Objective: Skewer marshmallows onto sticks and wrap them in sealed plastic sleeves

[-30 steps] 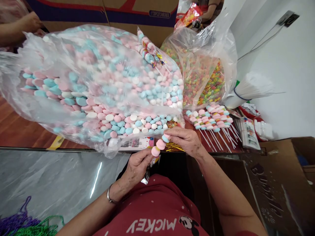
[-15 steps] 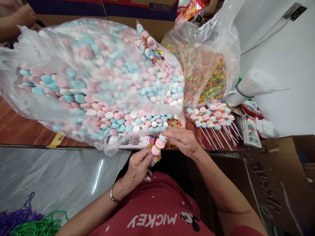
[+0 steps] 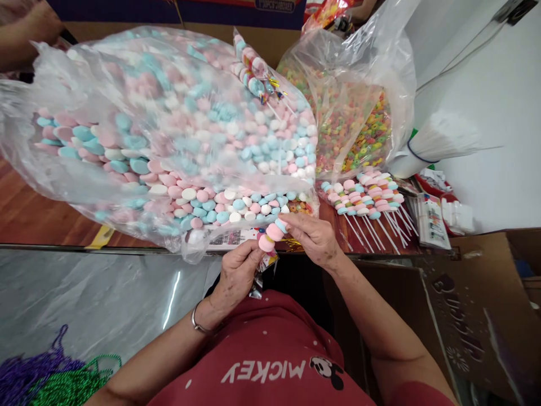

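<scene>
On my head feed, the left hand (image 3: 239,270) grips the skewer (image 3: 267,242) near its lower end; the right hand (image 3: 313,238) pinches the blue marshmallow (image 3: 280,226) at its top. I log the skewer held at the surface's (image 3: 46,220) near edge, other skewers (image 3: 366,194) lying to the right.

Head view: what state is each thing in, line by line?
Pink-and-blue marshmallow skewer, tilted, held
Bare left hand, gripping its lower end
Bare right hand, pinching its upper end
Clear plastic bag of pastel marshmallows, open on near side
Clear plastic bag of colourful candy rings, partly filled
Pastel marshmallow skewers on white sticks, unwrapped, clustered
Clear-wrapped marshmallow skewers, tied
</scene>
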{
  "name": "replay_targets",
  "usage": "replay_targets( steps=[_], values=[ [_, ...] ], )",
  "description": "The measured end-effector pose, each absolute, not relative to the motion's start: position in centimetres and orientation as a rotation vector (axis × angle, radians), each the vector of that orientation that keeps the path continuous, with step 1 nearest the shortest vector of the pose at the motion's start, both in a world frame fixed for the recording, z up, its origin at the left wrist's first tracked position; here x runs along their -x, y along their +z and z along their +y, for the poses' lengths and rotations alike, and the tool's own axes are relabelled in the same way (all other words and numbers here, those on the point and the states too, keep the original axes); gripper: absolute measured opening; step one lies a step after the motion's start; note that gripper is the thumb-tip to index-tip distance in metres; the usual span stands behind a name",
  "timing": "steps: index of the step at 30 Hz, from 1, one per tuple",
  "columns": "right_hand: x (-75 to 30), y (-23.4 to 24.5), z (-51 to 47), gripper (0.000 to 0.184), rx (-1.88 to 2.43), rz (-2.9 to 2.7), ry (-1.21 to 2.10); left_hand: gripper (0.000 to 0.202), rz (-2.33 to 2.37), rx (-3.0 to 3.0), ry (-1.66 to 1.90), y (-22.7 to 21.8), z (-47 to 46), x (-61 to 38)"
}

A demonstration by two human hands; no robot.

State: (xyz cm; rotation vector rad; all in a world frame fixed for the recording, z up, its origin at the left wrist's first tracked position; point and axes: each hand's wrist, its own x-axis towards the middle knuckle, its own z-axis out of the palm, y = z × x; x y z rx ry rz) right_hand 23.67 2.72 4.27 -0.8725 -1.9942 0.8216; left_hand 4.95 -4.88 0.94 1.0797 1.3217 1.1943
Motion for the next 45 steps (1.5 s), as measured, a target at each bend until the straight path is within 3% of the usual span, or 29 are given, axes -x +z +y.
replay_targets(
  steps=[7,15,17,21,28,30,33,35,42,45],
  values=[
    [-23.0,5.2,2.4,0.037,0.955,-2.062,0.778,0.028,1.274,-1.047,1.200,0.7,-4.6,-5.7],
    [-22.9,5.9,4.3,0.057,1.117,-1.597,1.158,0.025,1.199,-1.039,1.142,2.2,-4.3,-5.5],
    [-23.7,6.1,5.7,0.054,1.238,-1.700,1.074,0.025,1.230,-1.023,1.239,2.2,-4.6,-5.1],
    [-24.2,6.7,7.8,0.053,1.494,-2.170,0.658,0.049,1.113,-0.882,1.313,2.2,-5.1,-4.5],
    [-23.3,7.7,6.5,0.026,1.540,-2.356,0.113,0.033,1.060,-0.711,1.230,2.5,-4.6,-4.9],
    [-23.6,8.3,4.7,0.022,1.443,-2.288,0.310,0.029,1.086,-0.736,1.259,2.7,-4.5,-5.2],
    [-23.9,8.9,1.6,0.023,1.177,-2.272,0.946,0.026,1.061,-0.812,1.259,3.0,-4.5,-5.5],
    [-23.9,8.7,0.0,0.019,1.085,-2.235,1.131,0.024,1.018,-0.894,1.200,3.2,-4.7,-5.6],
    [-24.2,7.0,-1.4,0.022,1.141,-2.025,1.127,0.012,1.062,-1.410,1.048,3.7,-5.0,-4.8],
    [-24.2,6.5,-1.9,0.029,1.099,-2.021,1.043,0.011,1.077,-1.320,1.057,4.2,-5.2,-4.8]
  ],
)
